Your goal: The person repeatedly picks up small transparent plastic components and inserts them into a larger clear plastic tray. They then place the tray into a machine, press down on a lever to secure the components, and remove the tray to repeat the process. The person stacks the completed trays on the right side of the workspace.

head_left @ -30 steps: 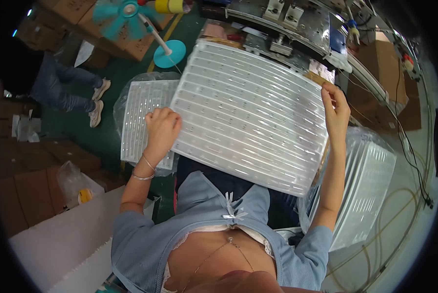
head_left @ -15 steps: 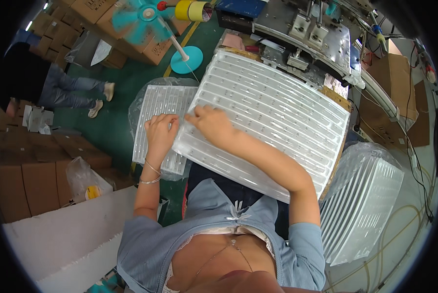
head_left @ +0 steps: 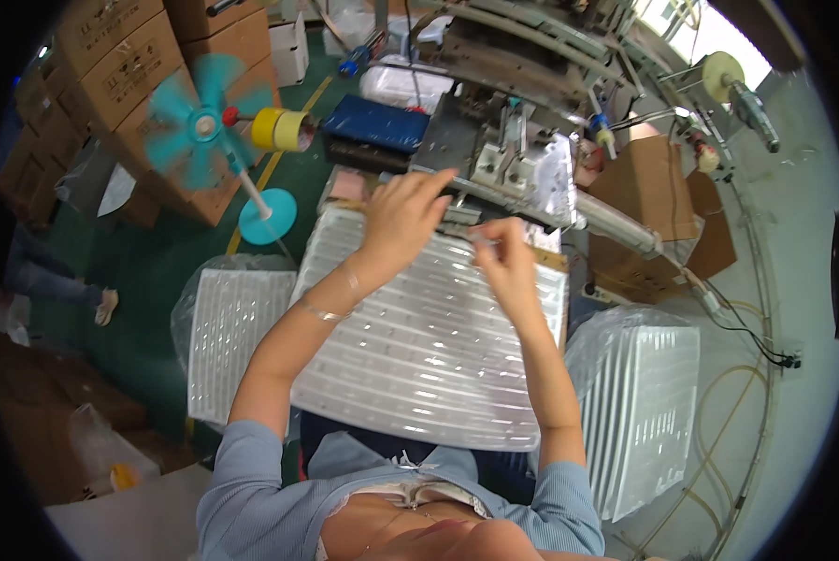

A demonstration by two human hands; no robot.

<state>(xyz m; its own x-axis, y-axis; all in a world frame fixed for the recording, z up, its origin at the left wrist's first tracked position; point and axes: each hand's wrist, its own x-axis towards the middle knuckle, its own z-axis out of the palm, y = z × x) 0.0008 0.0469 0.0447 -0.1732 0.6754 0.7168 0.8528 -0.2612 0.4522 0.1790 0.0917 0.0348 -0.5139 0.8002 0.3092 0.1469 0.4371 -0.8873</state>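
A large white ribbed plastic tray [head_left: 419, 355], glossy and with rows of narrow slots, lies in front of me. My left hand [head_left: 402, 222] is over the tray's far edge, its fingers stretched toward the metal machine plate [head_left: 445, 140]. Close to its right, my right hand [head_left: 508, 260] is closed in a pinch above the tray's far right part. Whatever is between its fingertips is too small to make out. A metal fixture with clamps [head_left: 501, 166] stands on the plate just beyond both hands.
Stacked white trays in clear plastic stand at right [head_left: 639, 411]; another wrapped tray lies at left [head_left: 237, 337]. A teal fan [head_left: 204, 126] and cardboard boxes [head_left: 125, 75] are at far left. A blue box [head_left: 372, 122] sits beside the machine, an open carton [head_left: 639, 201] at far right.
Both hands have moved from the tray's left edge to its far edge by the machine. My view has shifted, bringing more of the machine into sight.
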